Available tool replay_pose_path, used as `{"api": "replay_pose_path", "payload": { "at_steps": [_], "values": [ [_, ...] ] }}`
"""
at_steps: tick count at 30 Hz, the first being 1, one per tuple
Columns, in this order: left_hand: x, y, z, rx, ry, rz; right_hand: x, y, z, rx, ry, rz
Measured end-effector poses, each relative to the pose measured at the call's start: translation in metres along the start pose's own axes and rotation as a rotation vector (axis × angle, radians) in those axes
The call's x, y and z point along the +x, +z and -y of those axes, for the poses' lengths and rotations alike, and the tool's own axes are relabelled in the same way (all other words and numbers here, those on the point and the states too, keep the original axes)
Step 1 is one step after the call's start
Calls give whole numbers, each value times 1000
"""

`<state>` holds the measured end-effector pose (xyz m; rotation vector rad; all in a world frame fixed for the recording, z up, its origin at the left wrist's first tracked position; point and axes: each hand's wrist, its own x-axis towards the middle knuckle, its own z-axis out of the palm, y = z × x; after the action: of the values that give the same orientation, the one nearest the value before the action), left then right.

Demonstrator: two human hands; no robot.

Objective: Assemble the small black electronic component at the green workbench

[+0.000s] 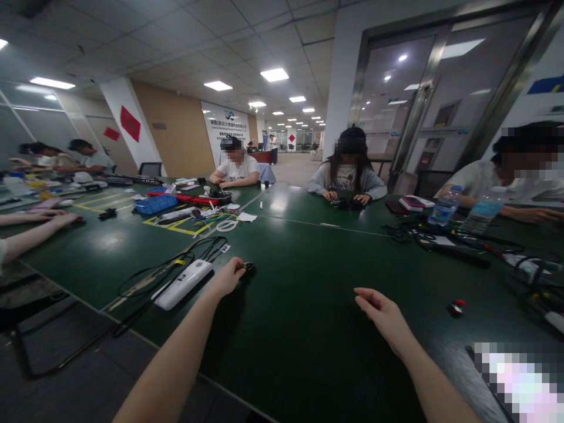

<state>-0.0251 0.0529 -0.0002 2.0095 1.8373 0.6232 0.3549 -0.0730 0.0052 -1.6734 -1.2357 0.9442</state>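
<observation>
My left hand (228, 276) is closed at the fingertips on a small dark object (248, 267) with a shiny edge, low over the green table or resting on it. Its kind cannot be made out. My right hand (382, 314) hovers near the table's middle, fingers loosely stretched and a little curved, with nothing visible in it. Left of my left hand lies a white power bank (184, 284) marked 2, with black cables (152, 271) beside it. To the right of my right hand sits a small black-and-red object (456, 307).
A phone-like device (515, 382) with a blurred screen lies at the near right edge. Water bottles (445, 207) and tangled cables (467, 241) stand farther right. A blue basket (155, 204) and loose wires are at the far left. Several people sit around the table (299, 258).
</observation>
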Motion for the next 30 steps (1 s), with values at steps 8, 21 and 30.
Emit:
{"api": "replay_pose_path", "payload": {
  "at_steps": [8, 21, 30],
  "values": [
    [-3, -2, -7, 35, 31, -14, 3, 0, -3, 13, -14, -2],
    [-2, 1, -3, 96, 69, -2, 0, -1, 0, -12, 14, 23],
    [-7, 0, -7, 78, 73, 7, 1, -2, -2, 5, 4, 18]
  ]
}}
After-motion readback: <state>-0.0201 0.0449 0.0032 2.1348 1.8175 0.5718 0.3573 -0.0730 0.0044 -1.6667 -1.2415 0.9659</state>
